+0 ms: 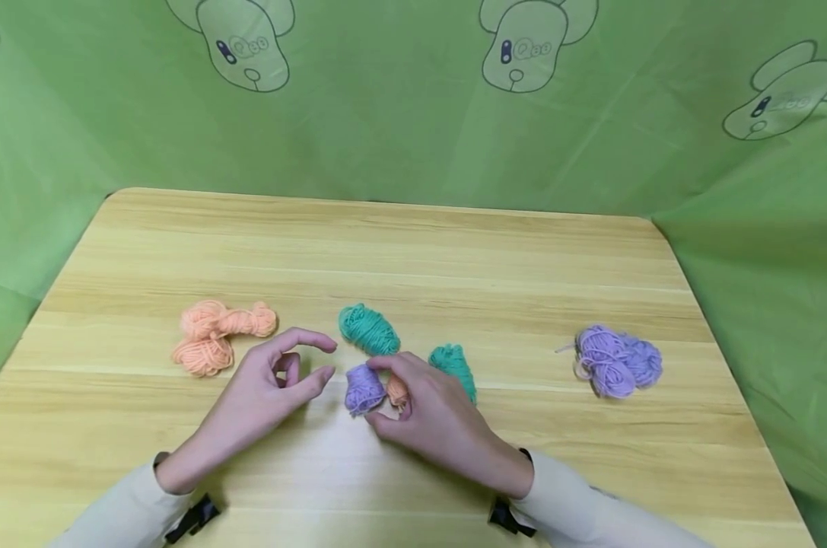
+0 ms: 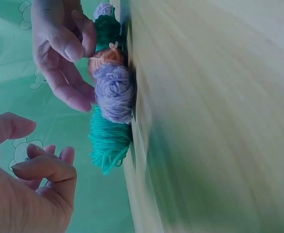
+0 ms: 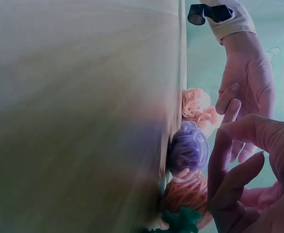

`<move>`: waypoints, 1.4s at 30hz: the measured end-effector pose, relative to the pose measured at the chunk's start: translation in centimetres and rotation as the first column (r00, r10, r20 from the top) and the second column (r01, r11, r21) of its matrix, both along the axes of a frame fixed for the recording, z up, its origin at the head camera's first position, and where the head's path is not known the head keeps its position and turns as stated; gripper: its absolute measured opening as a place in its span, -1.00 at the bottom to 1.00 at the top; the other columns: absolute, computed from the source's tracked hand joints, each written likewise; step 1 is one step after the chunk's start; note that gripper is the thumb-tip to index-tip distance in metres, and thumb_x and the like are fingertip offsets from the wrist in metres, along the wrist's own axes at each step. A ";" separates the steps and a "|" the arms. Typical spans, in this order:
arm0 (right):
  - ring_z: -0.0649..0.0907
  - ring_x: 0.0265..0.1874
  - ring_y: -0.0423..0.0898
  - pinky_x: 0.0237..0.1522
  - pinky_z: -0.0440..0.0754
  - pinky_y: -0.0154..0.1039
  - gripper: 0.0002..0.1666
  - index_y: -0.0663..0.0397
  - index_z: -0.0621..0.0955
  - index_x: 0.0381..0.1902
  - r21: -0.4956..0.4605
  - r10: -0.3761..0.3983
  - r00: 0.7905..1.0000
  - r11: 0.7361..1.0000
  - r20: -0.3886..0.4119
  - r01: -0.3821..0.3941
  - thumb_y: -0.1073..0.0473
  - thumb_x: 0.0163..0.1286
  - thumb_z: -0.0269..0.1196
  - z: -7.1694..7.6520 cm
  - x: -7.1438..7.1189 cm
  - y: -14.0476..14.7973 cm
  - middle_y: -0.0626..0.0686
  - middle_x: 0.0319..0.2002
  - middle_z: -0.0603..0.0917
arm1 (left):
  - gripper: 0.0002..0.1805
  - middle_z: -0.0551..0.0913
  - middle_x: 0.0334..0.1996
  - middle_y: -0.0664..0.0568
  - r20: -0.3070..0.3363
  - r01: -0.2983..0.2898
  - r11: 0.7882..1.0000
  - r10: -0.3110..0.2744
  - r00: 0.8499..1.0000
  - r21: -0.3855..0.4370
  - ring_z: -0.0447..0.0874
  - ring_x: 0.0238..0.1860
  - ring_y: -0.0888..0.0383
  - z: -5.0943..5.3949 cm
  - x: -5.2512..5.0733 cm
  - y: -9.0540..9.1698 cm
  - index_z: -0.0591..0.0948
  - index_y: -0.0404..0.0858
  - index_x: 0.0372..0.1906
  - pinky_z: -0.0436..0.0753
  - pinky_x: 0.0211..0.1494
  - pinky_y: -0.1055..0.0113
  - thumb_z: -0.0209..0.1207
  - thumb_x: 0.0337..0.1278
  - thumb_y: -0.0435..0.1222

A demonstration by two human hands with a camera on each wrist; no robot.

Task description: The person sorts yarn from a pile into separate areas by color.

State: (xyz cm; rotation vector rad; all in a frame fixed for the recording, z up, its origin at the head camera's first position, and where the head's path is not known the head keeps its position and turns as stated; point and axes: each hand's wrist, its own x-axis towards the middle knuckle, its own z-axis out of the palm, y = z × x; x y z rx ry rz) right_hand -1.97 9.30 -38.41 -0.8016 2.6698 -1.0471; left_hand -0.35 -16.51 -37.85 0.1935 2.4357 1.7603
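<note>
A small purple yarn ball [image 1: 364,390] lies at the middle of the table, with a peach ball [image 1: 397,390] close on its right, partly hidden by the right hand [image 1: 440,418]. That hand's thumb and index finger are bent and apart, their tips at the near and far sides of the purple ball; a firm grip does not show. In the left wrist view the purple yarn [image 2: 114,93] stands beside these fingers. The left hand [image 1: 262,396] hovers left of the ball, holding nothing, thumb and index finger spread in a curve.
One green ball [image 1: 369,329] lies behind the purple one, another [image 1: 456,367] behind the right hand. Peach yarn balls [image 1: 208,335] are grouped at the left, purple ones [image 1: 616,361] at the right. A green curtain [image 1: 413,144] hangs behind the wooden table [image 1: 399,251].
</note>
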 end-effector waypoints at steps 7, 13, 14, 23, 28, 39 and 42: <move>0.75 0.09 -0.05 0.13 0.72 -0.02 -0.15 0.09 0.62 0.41 0.054 -0.016 1.000 0.998 -0.004 0.016 0.04 0.20 0.68 0.1 -0.1 -0.8 0.03 0.21 0.75 | -0.68 0.40 -0.63 0.09 -0.010 -0.002 1.000 0.002 1.000 0.002 0.34 -0.61 0.22 0.1 0.1 -0.1 0.74 -0.21 0.14 0.41 -0.54 0.35 0.44 0.33 -0.37; 0.75 -0.11 -0.11 -0.10 0.73 -0.14 -0.09 0.08 0.56 0.49 0.126 0.035 0.999 0.991 -0.020 -0.032 -0.03 0.26 0.65 0.0 -0.5 -1.2 0.03 0.12 0.79 | -0.69 0.39 -0.63 0.09 0.000 -0.002 1.000 0.002 1.000 0.009 0.33 -0.61 0.22 0.1 0.1 -0.1 0.74 -0.22 0.14 0.40 -0.55 0.35 0.44 0.35 -0.35; 0.74 -0.15 -0.12 -0.13 0.72 -0.13 -0.09 0.06 0.55 0.50 0.140 0.045 0.999 0.989 -0.024 -0.042 -0.04 0.27 0.65 -0.1 -0.6 -1.2 0.03 0.11 0.79 | -0.69 0.39 -0.63 0.09 0.002 -0.002 1.000 0.002 1.000 0.008 0.33 -0.61 0.22 0.1 0.1 -0.1 0.74 -0.22 0.14 0.40 -0.55 0.36 0.44 0.35 -0.34; 0.74 0.06 -0.06 -0.05 0.67 -0.01 -0.26 -0.09 0.66 0.41 0.218 0.061 0.998 0.974 -0.018 -0.056 -0.01 0.31 0.63 0.0 -0.7 -1.6 0.04 0.21 0.74 | -0.70 0.38 -0.63 0.10 0.010 -0.004 1.000 0.004 1.000 0.011 0.32 -0.61 0.23 0.1 0.1 -0.2 0.74 -0.22 0.14 0.39 -0.55 0.36 0.43 0.36 -0.34; 0.71 -0.01 -0.10 -0.09 0.65 -0.06 -0.36 -0.04 0.69 0.30 0.242 0.068 0.997 0.968 -0.022 -0.061 -0.01 0.31 0.62 -0.1 -0.8 -1.8 0.00 0.16 0.74 | -0.71 0.38 -0.63 0.09 0.010 -0.008 1.000 0.008 1.000 0.001 0.33 -0.61 0.23 0.1 0.1 -0.2 0.74 -0.21 0.13 0.40 -0.54 0.35 0.44 0.36 -0.33; 0.71 -0.09 -0.14 -0.15 0.66 -0.11 -0.43 0.04 0.71 0.18 0.232 0.099 0.994 0.969 -0.046 -0.086 0.10 0.23 0.60 -0.3 -0.7 -1.4 -0.01 0.10 0.77 | -0.69 0.40 -0.64 0.09 0.029 -0.013 1.000 0.013 1.000 0.000 0.34 -0.61 0.22 -0.1 0.1 -0.3 0.73 -0.22 0.15 0.41 -0.55 0.35 0.44 0.36 -0.32; 0.70 -0.12 -0.18 -0.15 0.66 -0.10 -0.44 0.01 0.71 0.15 0.225 0.111 0.993 0.969 -0.045 -0.098 0.10 0.21 0.61 -0.4 -0.6 -1.1 -0.04 0.07 0.78 | -0.66 0.40 -0.63 0.08 0.038 -0.015 1.000 0.014 0.999 0.010 0.35 -0.61 0.22 -0.2 0.1 -0.4 0.72 -0.23 0.17 0.41 -0.55 0.36 0.44 0.36 -0.32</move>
